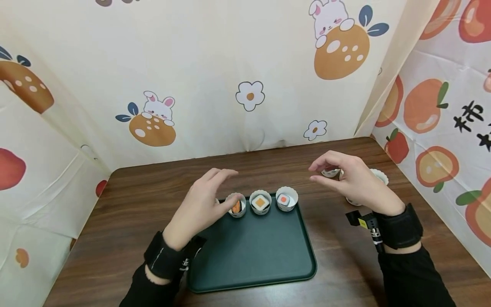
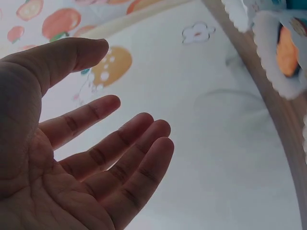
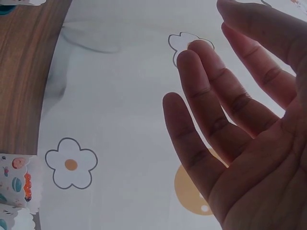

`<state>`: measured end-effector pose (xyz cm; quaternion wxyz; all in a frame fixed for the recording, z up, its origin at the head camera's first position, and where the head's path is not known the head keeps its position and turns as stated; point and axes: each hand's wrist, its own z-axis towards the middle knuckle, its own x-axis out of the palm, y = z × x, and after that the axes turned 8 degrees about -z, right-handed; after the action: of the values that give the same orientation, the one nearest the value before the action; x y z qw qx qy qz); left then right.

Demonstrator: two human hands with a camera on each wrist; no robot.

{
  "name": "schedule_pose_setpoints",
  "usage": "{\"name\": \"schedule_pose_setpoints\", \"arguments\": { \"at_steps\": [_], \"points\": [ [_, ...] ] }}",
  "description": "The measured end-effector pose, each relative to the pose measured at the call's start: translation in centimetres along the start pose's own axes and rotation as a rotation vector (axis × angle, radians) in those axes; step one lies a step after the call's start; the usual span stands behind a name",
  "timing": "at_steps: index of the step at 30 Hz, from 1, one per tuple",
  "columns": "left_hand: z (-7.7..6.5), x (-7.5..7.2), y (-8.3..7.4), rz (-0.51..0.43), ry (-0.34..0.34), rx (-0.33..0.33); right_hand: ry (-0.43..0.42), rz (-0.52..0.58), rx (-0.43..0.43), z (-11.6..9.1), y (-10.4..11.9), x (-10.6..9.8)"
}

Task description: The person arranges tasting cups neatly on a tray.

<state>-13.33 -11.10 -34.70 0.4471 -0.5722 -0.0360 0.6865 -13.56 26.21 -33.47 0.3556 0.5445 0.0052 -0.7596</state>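
Both hands are raised, palms facing each other, holding nothing. In the head view my left hand (image 1: 205,200) hovers over the tray's far left corner, its fingers relaxed and spread, partly covering a paper cup (image 1: 242,209) with an orange-topped sushi piece (image 1: 236,207). Beside that cup stand a cup (image 1: 261,213) with a yellow-centred white sushi piece (image 1: 260,202) and a cup (image 1: 292,197) with an orange-centred one (image 1: 284,199). They line the far edge of a dark green tray (image 1: 253,256). My right hand (image 1: 349,181) hovers over other paper cups (image 1: 380,175) at the right, mostly hidden behind it.
The brown wooden table (image 1: 153,213) meets a printed cloth (image 1: 215,85) at the back. Another fruit-print cloth (image 1: 452,140) hangs along its right side. In the right wrist view, a patterned cup (image 3: 18,179) shows at the lower left.
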Motion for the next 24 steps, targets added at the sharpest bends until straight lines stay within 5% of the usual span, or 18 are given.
{"name": "schedule_pose_setpoints", "arguments": {
  "at_steps": [7, 17, 24],
  "points": [
    [-1.6, -2.1, 0.6, 0.005, -0.041, -0.093, 0.011, -0.015, 0.000, 0.1, -0.2, 0.4],
    [-2.4, -3.5, 1.0, 0.007, -0.054, -0.104, 0.038, -0.049, 0.005, 0.6, -0.8, 1.3],
    [-2.1, -3.7, 1.0, 0.003, -0.049, -0.093, 0.146, -0.073, 0.107, 1.5, -2.1, 1.6]
  ]
}}
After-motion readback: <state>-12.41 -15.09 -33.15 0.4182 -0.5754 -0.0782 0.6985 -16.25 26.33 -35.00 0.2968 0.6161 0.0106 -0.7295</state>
